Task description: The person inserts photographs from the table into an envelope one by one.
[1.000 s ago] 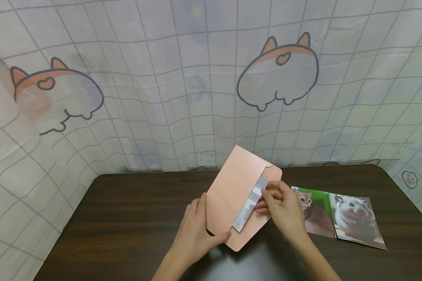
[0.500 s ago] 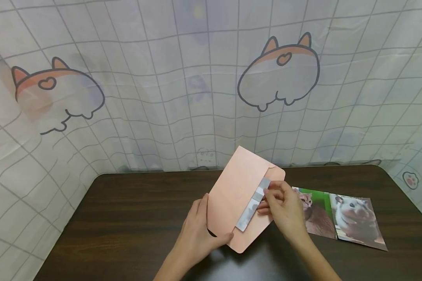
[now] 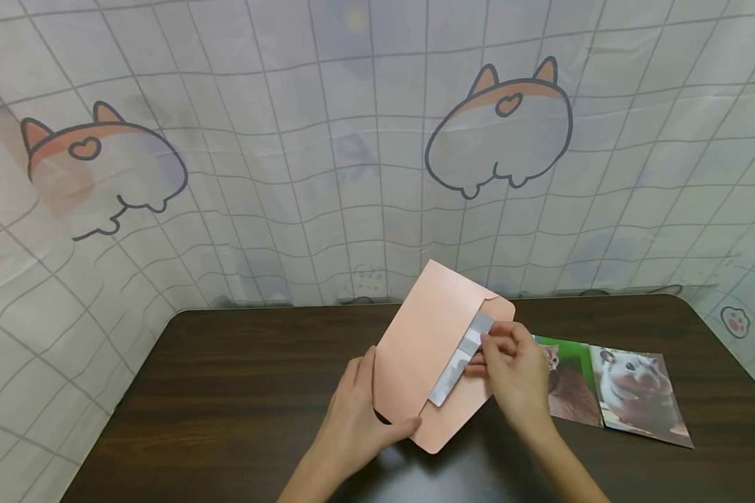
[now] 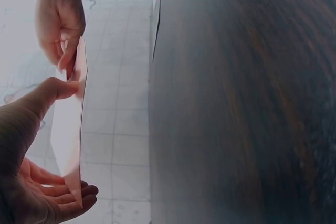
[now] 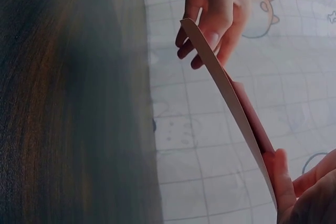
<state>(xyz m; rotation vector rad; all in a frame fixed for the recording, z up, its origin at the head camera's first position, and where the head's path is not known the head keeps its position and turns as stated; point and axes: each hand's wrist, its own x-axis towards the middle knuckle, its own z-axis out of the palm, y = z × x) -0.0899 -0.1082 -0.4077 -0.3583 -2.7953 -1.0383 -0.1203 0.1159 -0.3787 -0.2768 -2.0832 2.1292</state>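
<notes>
A pink envelope [image 3: 424, 332] is held tilted above the table, its flap side open toward the right. My left hand [image 3: 352, 412] grips its lower left edge, thumb on the front and fingers behind. From the opening sticks a strip of a grey and white card [image 3: 449, 375]; the rest of it is hidden inside. My right hand [image 3: 516, 370] pinches that card's outer edge between thumb and fingers. In the left wrist view the envelope [image 4: 68, 135] is seen nearly edge-on, with the left thumb on its face. The right wrist view also shows the envelope [image 5: 231, 95] from its edge.
Two photo cards lie side by side on the right of the dark wooden table [image 3: 226, 405]: a cat picture [image 3: 572, 391] with green behind it and a hamster picture [image 3: 638, 395]. A white gridded curtain [image 3: 277, 175] with cartoon drawings hangs behind the table.
Both hands and the envelope have drifted slightly right. The card has shifted a little toward the upper right relative to the envelope, still pinched by the right hand.
</notes>
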